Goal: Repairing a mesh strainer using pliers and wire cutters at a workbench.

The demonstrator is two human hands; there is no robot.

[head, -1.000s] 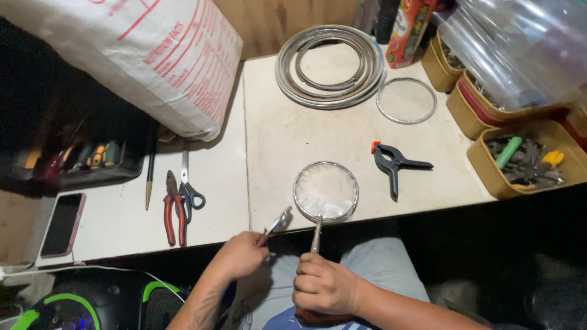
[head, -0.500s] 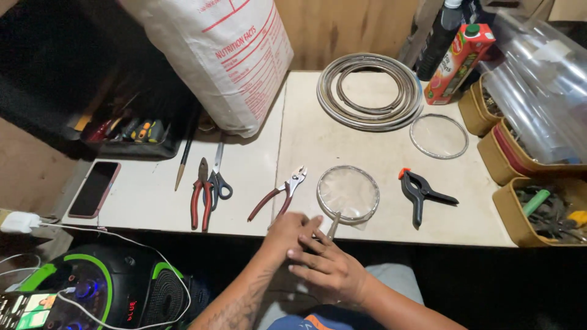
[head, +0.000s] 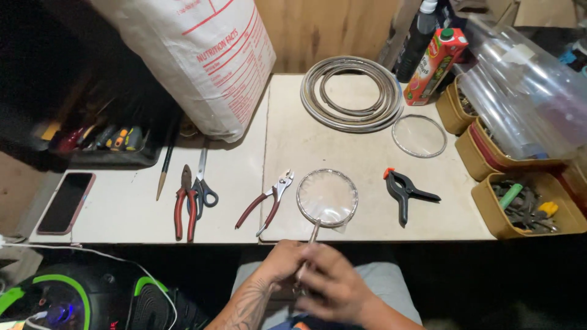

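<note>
A round wire-rimmed strainer with clear mesh lies at the front edge of the white table. Its thin metal handle sticks out over the edge toward me. My left hand and my right hand are both closed around the handle's end, below the table edge above my lap. The right hand covers part of the left hand's fingers. Red-handled slip-joint pliers lie loose on the table just left of the strainer, apart from both hands.
On the table are a coil of grey tubing, a round clear lid, a black spring clamp, red pliers with scissors, a phone and a big white sack. Yellow bins line the right edge.
My left hand has laid the slip-joint pliers on the table and joined the right hand on the strainer's handle. The view has tilted up, showing more of the table.
</note>
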